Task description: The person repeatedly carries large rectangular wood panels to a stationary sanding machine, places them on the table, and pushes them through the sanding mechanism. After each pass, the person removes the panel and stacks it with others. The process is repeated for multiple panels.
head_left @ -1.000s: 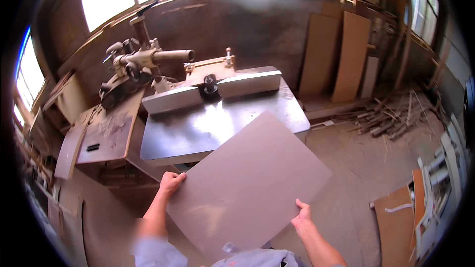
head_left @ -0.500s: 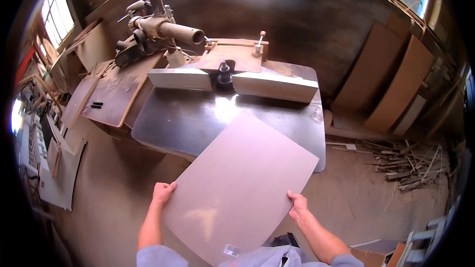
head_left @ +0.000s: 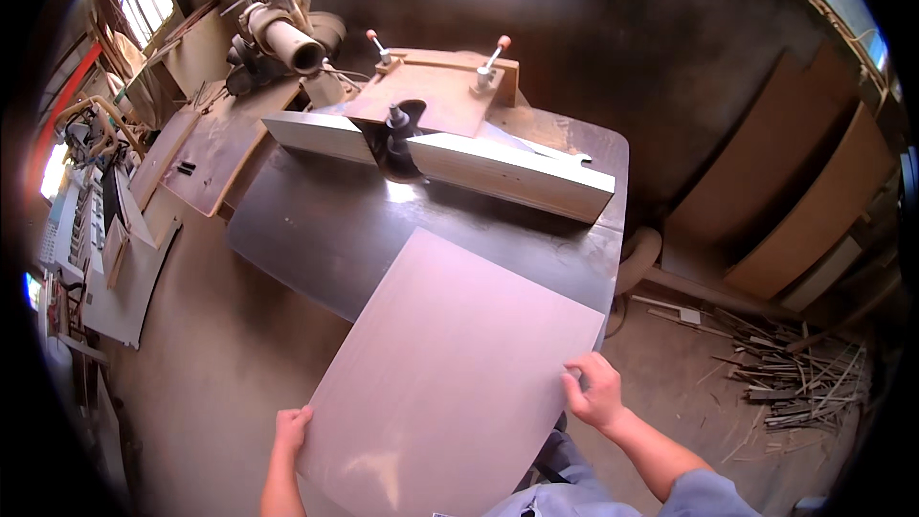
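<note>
A dusty woodworking shop is filling the frame, with a dark metal machine table [head_left: 316, 230] across the middle and a pale wooden fence [head_left: 498, 165] running along its far side in 2 halves, a dark cutter spindle [head_left: 397, 129] standing in the gap between them. A large thin board [head_left: 450, 373] is lying tilted in the lower centre of the frame, its far corner resting on the table and its near part overhanging toward the person. The left hand [head_left: 292, 428], at the lower left, is gripping the board's near left corner, fingers curled against the edge; the right hand [head_left: 595, 391], at the lower right, is pinching the board's right edge with the fingers bent over the top face. Both forearms are coming up from the lower edge, elbows bent. The overhanging board could sag or tip off the table if either grip slackens, and a skewed push could bring its edge against the spindle unevenly. Offcut sticks [head_left: 795, 383] are lying heaped on the floor at the right.
</note>
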A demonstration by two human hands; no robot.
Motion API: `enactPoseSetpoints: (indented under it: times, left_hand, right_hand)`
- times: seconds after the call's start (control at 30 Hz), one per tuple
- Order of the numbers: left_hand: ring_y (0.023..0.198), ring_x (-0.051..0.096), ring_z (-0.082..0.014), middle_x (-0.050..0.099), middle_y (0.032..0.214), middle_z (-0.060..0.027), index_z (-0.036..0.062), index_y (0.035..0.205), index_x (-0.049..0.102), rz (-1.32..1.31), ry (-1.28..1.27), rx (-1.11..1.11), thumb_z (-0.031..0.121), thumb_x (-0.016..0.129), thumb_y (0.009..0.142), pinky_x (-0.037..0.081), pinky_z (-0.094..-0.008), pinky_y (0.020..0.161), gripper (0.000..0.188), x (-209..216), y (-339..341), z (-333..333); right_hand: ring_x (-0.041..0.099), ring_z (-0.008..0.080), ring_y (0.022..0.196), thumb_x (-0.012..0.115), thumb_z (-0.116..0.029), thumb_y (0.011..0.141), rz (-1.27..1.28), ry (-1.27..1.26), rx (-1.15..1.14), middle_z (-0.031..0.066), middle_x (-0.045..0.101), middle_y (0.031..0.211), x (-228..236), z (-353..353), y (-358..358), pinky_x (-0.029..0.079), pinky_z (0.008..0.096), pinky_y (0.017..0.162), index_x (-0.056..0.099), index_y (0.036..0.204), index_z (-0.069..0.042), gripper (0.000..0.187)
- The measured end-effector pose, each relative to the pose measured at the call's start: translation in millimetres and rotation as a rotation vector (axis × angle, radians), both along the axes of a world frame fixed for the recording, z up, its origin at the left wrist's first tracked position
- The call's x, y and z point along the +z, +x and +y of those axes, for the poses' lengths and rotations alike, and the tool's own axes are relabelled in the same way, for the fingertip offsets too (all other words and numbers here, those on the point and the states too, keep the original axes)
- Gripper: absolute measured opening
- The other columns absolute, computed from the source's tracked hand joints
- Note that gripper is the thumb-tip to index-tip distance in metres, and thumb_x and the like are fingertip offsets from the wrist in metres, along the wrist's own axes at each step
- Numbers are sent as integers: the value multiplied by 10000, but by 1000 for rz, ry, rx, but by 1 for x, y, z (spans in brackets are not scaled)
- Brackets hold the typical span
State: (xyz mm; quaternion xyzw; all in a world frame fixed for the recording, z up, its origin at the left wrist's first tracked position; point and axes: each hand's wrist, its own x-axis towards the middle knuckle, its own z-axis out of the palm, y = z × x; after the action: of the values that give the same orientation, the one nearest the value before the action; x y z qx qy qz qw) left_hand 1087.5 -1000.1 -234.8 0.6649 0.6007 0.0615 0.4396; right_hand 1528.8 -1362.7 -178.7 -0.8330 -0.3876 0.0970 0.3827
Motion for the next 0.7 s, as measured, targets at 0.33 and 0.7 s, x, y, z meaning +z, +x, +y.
enactPoseSetpoints:
  times: [0.33,0.7]
  left_hand:
    - [615,484,-79,570,653,33,-36,716,660,-91,-29,169,300,641,878,403,-287,551,373,-11,20,-80]
    - [567,408,-90,474,569,25,-19,616,556,-45,22,97,373,618,893,351,-320,514,483,-22,108,-20]
  right_hand:
    - [340,339,1386,662,-314,791,-248,-260,399,196,374,1476,-21,31,80,261,464,1141,428,1374,28,716]
    - [305,344,1401,617,-335,832,-364,-248,376,202,362,1481,-18,95,161,231,451,1164,419,1377,40,690]
